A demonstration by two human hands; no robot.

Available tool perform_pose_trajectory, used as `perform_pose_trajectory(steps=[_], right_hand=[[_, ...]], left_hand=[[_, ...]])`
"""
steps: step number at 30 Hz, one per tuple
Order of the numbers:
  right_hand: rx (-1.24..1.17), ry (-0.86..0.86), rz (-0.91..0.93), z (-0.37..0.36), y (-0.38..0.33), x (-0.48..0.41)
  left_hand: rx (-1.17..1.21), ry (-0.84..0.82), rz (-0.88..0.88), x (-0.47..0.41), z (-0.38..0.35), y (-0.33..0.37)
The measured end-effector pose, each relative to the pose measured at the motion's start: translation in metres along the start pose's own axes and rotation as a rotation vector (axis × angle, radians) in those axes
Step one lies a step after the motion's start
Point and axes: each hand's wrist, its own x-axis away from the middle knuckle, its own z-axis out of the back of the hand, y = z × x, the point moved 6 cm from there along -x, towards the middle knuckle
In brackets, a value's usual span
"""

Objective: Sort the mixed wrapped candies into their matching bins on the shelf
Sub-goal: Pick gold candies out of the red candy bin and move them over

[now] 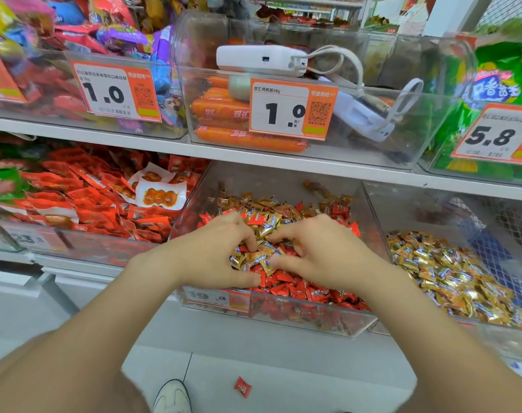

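Observation:
A clear middle bin on the lower shelf holds mixed red and gold wrapped candies. My left hand and my right hand are both inside it, fingers curled toward each other around a small cluster of gold candies. Red candies lie under and in front of my hands. The clear bin to the right holds only gold candies. How many candies each hand grips is hidden by the fingers.
A bin of red snack packets stands to the left. The upper shelf carries bins with sausages, a white power bank with cable and green bags. One red candy lies on the floor by my shoe.

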Motion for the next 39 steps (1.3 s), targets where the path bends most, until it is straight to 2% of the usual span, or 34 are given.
perform_pose_trajectory(steps=[3,5,9,13,18,22,25,28,32,39], right_hand=[[0.151,-0.085,-0.012,-0.009,-0.006,-0.003],[0.136,-0.056,-0.018,-0.007,-0.008,-0.005],[-0.057,-0.011,-0.05,-0.004,0.001,-0.003],[-0.285,0.049,-0.113,0.006,0.01,-0.003],[-0.491,0.03,-0.169,0.013,0.02,0.001],[-0.341,0.107,-0.212,0.027,0.031,0.009],[-0.188,-0.037,-0.19,0.018,0.038,0.017],[-0.021,-0.126,-0.183,0.013,0.04,0.023],[-0.034,-0.075,-0.138,0.013,0.036,0.02],[0.022,-0.105,-0.188,0.012,0.04,0.022]], left_hand=[[-0.008,-0.012,0.014,0.0,0.0,0.001],[-0.035,-0.01,-0.003,0.0,0.002,0.002],[-0.035,0.014,-0.016,0.003,0.009,0.003],[0.061,0.045,-0.004,0.003,0.013,0.003],[0.182,0.151,-0.041,0.004,0.024,0.008],[0.168,0.174,-0.066,0.001,0.022,0.014],[0.103,0.201,-0.084,-0.004,0.017,0.017],[0.058,0.145,-0.078,-0.01,0.009,0.014],[0.009,0.093,-0.059,-0.015,0.003,0.009],[-0.067,0.137,-0.042,-0.015,0.004,0.023]])
